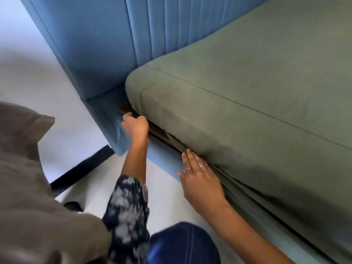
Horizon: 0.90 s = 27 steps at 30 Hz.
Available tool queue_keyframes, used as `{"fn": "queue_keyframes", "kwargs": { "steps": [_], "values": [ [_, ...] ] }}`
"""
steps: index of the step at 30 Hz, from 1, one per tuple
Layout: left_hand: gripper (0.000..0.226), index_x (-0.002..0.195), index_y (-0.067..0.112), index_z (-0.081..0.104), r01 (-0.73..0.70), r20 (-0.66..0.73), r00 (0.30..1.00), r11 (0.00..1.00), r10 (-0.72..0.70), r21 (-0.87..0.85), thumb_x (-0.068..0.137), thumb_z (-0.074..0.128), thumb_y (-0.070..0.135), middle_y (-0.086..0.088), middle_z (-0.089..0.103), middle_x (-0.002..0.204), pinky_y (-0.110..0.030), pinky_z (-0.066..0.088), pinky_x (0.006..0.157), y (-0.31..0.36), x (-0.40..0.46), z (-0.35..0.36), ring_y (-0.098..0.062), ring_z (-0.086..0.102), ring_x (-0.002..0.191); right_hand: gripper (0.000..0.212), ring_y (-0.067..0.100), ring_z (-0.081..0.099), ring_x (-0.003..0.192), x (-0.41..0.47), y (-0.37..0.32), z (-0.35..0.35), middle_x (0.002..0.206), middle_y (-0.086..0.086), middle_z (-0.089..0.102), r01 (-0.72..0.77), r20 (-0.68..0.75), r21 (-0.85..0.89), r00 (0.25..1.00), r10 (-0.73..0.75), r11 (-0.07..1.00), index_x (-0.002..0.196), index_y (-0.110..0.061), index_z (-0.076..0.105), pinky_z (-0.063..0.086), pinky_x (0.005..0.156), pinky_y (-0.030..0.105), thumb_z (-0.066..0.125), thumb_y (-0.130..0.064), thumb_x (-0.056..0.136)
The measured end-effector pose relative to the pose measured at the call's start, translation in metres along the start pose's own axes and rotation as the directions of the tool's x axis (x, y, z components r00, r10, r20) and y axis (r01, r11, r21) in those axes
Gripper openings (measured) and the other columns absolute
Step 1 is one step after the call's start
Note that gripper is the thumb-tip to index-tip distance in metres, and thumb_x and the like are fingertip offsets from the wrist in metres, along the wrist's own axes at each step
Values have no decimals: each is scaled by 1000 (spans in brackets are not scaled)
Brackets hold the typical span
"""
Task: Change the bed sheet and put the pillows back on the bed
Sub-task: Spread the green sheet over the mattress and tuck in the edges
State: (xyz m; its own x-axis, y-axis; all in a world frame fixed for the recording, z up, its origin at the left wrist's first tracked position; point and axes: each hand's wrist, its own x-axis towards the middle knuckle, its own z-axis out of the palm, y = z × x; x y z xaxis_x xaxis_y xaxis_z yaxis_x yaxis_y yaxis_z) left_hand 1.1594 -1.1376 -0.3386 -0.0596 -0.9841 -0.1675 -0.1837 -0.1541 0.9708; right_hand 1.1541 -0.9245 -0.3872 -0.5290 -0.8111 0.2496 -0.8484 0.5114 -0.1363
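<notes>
A green bed sheet [247, 115] covers the mattress, drawn smooth over the near corner by the blue headboard [106, 44]. My left hand [135, 126] is at that corner, fingers curled on the sheet's lower edge where it meets the dark slat gap above the blue bed frame [162, 155]. Further along the side, my right hand [200, 180] lies flat with straight fingers against the loose sheet folds at the mattress's bottom edge. No pillows lie on the visible part of the bed.
A grey-brown cushion or bundle of cloth [28, 187] fills the lower left, close to my left arm. White floor [76, 130] runs beside the bed, crossed by a black strip [82, 168]. My knee in blue jeans [182, 242] is at the bottom.
</notes>
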Motion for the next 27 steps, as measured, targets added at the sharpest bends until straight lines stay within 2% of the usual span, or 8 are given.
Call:
{"fn": "queue_keyframes", "kwargs": {
  "steps": [4, 7, 10, 13, 16, 19, 23, 27],
  "values": [
    [28, 70, 14, 46, 25, 318, 948, 999, -15, -28, 82, 37, -9, -5, 40, 69, -28, 28, 56, -36, -68, -9, -16, 37, 71, 57, 23, 63, 112, -5, -1, -6, 124, 14, 63, -43, 65, -39, 997, 46, 998, 120, 1, 64, 50, 93, 34, 42, -42, 89],
    [24, 70, 17, 53, 92, 397, 916, 994, -63, -54, 91, 43, 10, -5, 50, 73, -30, 37, 67, -41, -100, -2, -15, 44, 72, 68, 23, 66, 106, 1, -5, -8, 119, 13, 66, -76, 133, -71, 988, 85, 995, 118, 0, 65, 52, 89, 32, 76, -49, 72],
    [35, 68, 16, 48, 191, 417, 899, 977, -135, -95, 99, 42, 31, 1, 46, 61, -29, 37, 63, -29, -110, 10, -16, 42, 59, 86, 17, 68, 96, 10, -8, -10, 108, 5, 70, -168, 174, -80, 968, 179, 983, 115, -4, 68, 53, 82, 26, 83, -60, 50],
    [42, 113, 10, 52, 388, 472, 844, 898, -255, -209, 99, 42, 48, -3, 61, 99, -25, 48, 70, -14, -110, 26, -15, 59, 80, 82, 18, 65, 102, 20, -4, -16, 116, 6, 66, -234, 144, -57, 960, 240, 971, 128, -9, 59, 50, 86, 27, 74, -59, 65],
    [80, 146, 19, 36, 554, 601, 749, 762, -279, -335, 87, 39, 73, 4, 48, 143, -28, 54, 80, -5, -115, 39, -13, 56, 117, 56, 19, 45, 131, 34, 11, -11, 144, 4, 46, -167, 240, 58, 959, 148, 984, 143, -16, 37, 33, 108, 32, 43, -45, 95],
    [83, 141, 24, 47, 601, 653, 720, 681, -236, -417, 81, 34, 80, 2, 55, 138, -37, 44, 105, -1, -117, 40, -16, 54, 125, 60, 18, 29, 142, 41, 25, -11, 153, 4, 33, -131, 256, 87, 961, 105, 988, 149, -18, 30, 15, 117, 32, 41, -42, 95],
    [79, 130, 19, 57, 645, 711, 675, 625, -198, -439, 82, 37, 79, -3, 65, 124, -35, 52, 86, -1, -116, 32, -19, 61, 112, 77, 23, 43, 132, 30, 36, -19, 141, 15, 49, -55, 167, 118, 985, 34, 992, 137, -6, 48, 22, 115, 30, 17, -56, 87],
    [72, 120, 18, 61, 662, 759, 634, 610, -146, -436, 85, 36, 76, -5, 69, 116, -37, 52, 86, -4, -117, 26, -21, 64, 105, 70, 26, 35, 139, -4, 39, -30, 151, 16, 34, -51, 213, 44, 976, 41, 998, 148, -4, 28, 24, 115, 35, 25, -53, 97]
  ]
}}
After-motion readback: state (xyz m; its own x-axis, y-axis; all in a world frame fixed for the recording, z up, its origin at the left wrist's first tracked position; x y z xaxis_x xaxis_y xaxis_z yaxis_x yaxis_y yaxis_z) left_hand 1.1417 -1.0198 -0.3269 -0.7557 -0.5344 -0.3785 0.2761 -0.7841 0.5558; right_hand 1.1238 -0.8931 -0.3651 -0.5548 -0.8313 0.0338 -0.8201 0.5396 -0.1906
